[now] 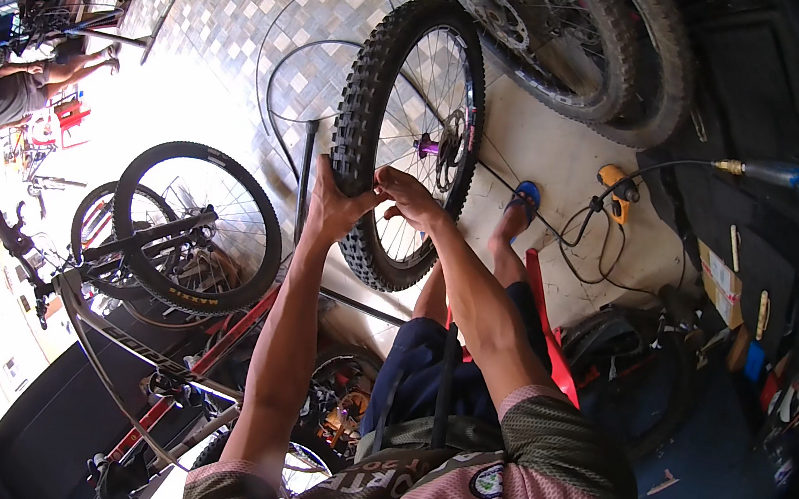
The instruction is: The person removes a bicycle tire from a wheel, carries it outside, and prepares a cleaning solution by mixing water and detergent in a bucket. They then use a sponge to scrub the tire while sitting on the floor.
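A bicycle wheel [368, 84] with a chunky black knobby tire stands upright in front of me. Its hub [427, 145] is purple, with a dark disc rotor [450, 152] beside it. My left hand [335, 209] is closed round the near part of the tire, thumb toward the rim. On the rim side, my right hand [409, 198] has its fingers curled in against the tire and rim, close to the left thumb. Both hands touch the same stretch of tire. Whether anything small sits between the fingertips cannot be made out.
More knobby wheels [587, 52] lie at the far right. A yellow-and-black power tool [617, 193] and an air hose with a blue gauge inflator [782, 179] are to the right. Bicycles [146, 257] crowd the left. A red stool [550, 330] is by my legs. Another person [16, 98] is at far left.
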Demonstrator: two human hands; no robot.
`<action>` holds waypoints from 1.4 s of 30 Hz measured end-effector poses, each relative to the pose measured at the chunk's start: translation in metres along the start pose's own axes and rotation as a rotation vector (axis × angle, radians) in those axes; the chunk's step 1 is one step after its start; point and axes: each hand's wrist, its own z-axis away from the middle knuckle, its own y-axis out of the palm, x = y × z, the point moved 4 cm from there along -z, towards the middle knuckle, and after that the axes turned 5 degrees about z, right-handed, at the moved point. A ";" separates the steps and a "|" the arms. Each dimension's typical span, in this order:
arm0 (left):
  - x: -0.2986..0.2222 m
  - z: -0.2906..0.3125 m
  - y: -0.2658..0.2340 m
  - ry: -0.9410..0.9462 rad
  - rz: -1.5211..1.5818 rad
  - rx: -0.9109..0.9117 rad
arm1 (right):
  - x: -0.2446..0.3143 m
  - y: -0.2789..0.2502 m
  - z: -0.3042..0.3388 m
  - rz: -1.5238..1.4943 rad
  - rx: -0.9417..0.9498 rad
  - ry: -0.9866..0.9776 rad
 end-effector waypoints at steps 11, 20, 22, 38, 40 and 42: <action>0.011 0.012 0.010 -0.031 -0.283 -0.180 | -0.016 0.005 0.007 -0.063 0.052 -0.156; -0.029 0.057 -0.018 -0.002 -0.101 -0.261 | 0.006 -0.035 0.116 0.313 -0.415 -0.055; -0.046 0.081 -0.049 0.039 0.083 -0.255 | -0.014 -0.066 0.145 0.363 -0.591 0.002; 0.024 0.233 -0.347 0.181 1.000 -0.363 | 0.256 -0.081 0.277 0.204 -0.600 -0.539; 0.129 0.184 -0.310 0.062 1.117 -0.498 | 0.339 -0.004 0.336 0.306 -0.861 -0.654; 0.119 0.143 -0.192 -0.046 1.227 -0.479 | 0.424 0.081 0.412 0.846 -0.905 -0.739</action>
